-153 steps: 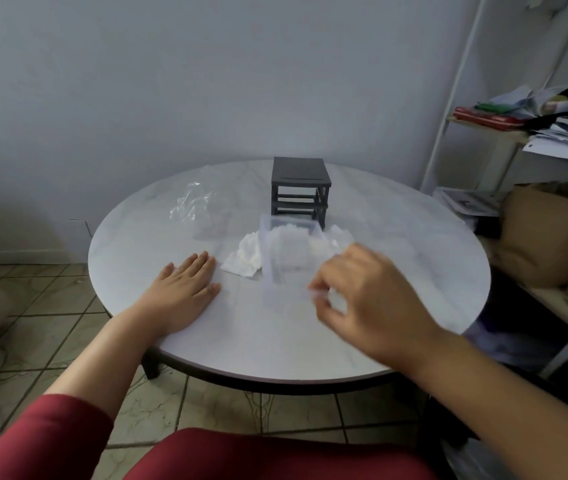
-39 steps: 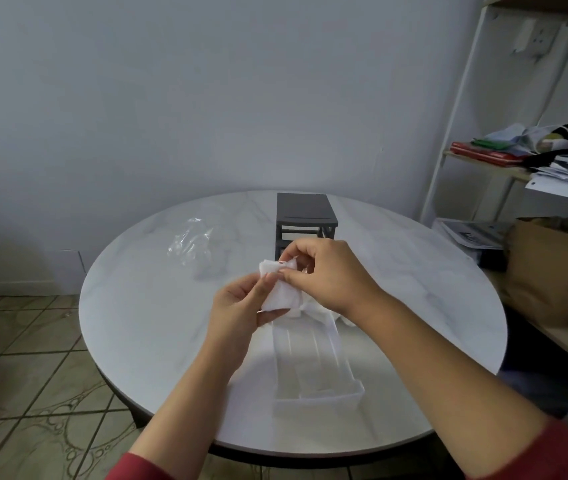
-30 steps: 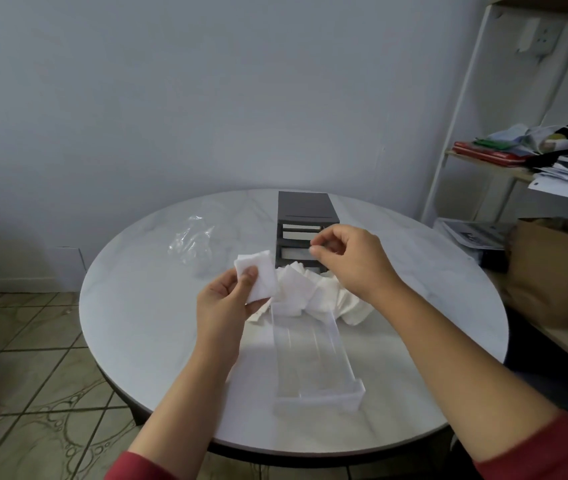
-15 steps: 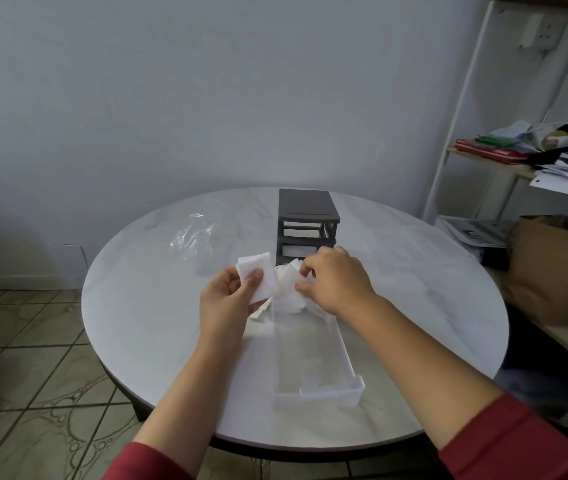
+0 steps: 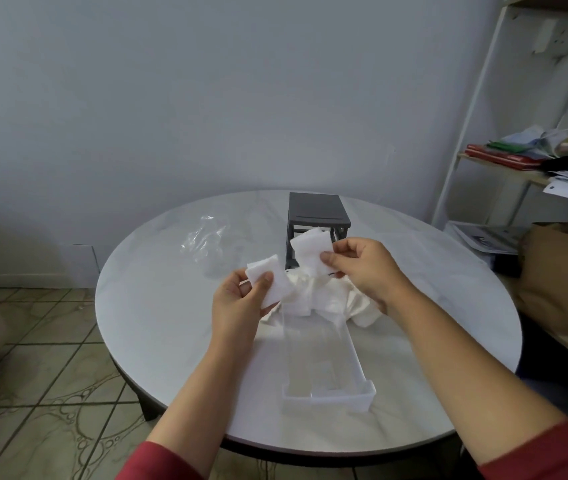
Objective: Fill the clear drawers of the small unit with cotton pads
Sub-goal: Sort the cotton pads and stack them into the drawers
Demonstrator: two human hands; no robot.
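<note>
A small dark grey drawer unit [image 5: 317, 211] stands at the back of the round white table [image 5: 158, 327]. One clear drawer [image 5: 327, 398] lies pulled out on the table near the front edge. A heap of white cotton pads [image 5: 331, 301] sits between the unit and the drawer. My left hand [image 5: 237, 301] pinches a square cotton pad [image 5: 268, 277] above the heap's left side. My right hand [image 5: 362, 268] holds another cotton pad [image 5: 310, 249] up in front of the unit. Both hands hover above the table.
A crumpled clear plastic bag [image 5: 203, 242] lies on the table at the back left. A white shelf rack [image 5: 532, 161] with papers and books stands at the right, with a brown paper bag [image 5: 563, 278] below it. Tiled floor shows at the left.
My right hand has lifted out of the heap with a second cotton pad pinched in its fingers. My left hand has kept its pad and barely moved.
</note>
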